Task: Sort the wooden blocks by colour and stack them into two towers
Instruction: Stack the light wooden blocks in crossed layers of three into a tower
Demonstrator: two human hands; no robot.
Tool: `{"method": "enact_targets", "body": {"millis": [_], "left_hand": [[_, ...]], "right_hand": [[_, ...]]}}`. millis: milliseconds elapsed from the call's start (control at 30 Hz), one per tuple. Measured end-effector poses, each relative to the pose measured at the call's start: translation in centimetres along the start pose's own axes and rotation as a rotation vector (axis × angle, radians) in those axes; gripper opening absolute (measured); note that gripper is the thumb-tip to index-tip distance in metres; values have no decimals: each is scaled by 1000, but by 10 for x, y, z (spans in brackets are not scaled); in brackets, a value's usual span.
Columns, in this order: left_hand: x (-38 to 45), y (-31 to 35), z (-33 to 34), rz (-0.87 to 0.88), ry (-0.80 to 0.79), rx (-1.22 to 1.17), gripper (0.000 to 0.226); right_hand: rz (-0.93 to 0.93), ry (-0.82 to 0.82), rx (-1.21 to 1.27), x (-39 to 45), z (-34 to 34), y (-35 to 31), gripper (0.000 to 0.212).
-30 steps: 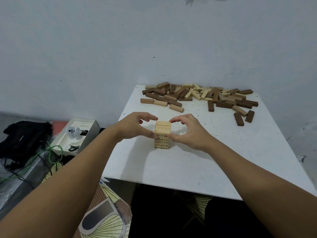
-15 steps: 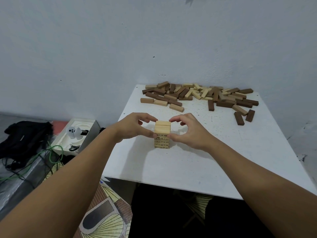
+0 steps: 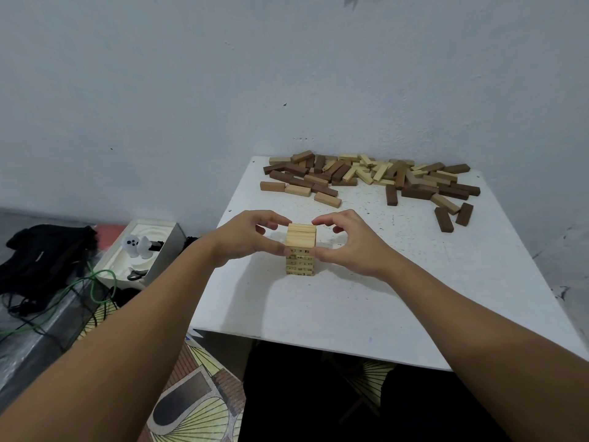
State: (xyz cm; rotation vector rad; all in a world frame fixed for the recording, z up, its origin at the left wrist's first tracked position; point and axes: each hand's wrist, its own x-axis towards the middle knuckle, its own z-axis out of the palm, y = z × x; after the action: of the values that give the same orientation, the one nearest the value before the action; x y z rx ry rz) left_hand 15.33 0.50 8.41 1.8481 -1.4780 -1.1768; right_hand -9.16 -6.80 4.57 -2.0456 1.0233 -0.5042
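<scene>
Left hand (image 3: 245, 237) and right hand (image 3: 353, 244) pinch the light-wood tower (image 3: 300, 250) with curled fingers (image 3: 271, 248) on the white counter (image 3: 318, 307); mixed blocks (image 3: 369, 177) lie behind.

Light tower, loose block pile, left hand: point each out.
light tower (image 3: 301, 237), head view, top layer's surface.
loose block pile (image 3: 366, 175), head view, pale blocks mid-heap.
left hand (image 3: 247, 236), head view, back of hand.

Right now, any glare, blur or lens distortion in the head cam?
Head view: no glare, soft even light; faint shadows left of the light tower and under both hands. Wide-angle stretch swells the forearms and splays the table edges. Hands and tower sharp; the far block pile slightly softer.
</scene>
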Motion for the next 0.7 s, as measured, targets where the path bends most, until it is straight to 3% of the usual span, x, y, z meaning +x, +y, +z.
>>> {"method": "enact_targets", "body": {"millis": [233, 367, 433, 500, 567, 700], "left_hand": [[1, -4, 2, 5, 14, -38, 57], [-3, -8, 0, -25, -38, -34, 86], [-5, -15, 1, -14, -7, -251, 90], [-7, -19, 12, -4, 134, -613, 73], [-7, -20, 30, -15, 285, -824, 64], [2, -19, 71, -64, 307, -899, 94]], "right_hand": [[4, -8, 19, -2, 2, 0, 57], [22, 25, 101, -8, 4, -3, 56], [50, 88, 282, -12, 10, -5, 49], [123, 148, 526, -17, 21, -11, 48], [216, 217, 740, -19, 39, -18, 52], [310, 288, 993, -18, 69, -29, 59]]}}
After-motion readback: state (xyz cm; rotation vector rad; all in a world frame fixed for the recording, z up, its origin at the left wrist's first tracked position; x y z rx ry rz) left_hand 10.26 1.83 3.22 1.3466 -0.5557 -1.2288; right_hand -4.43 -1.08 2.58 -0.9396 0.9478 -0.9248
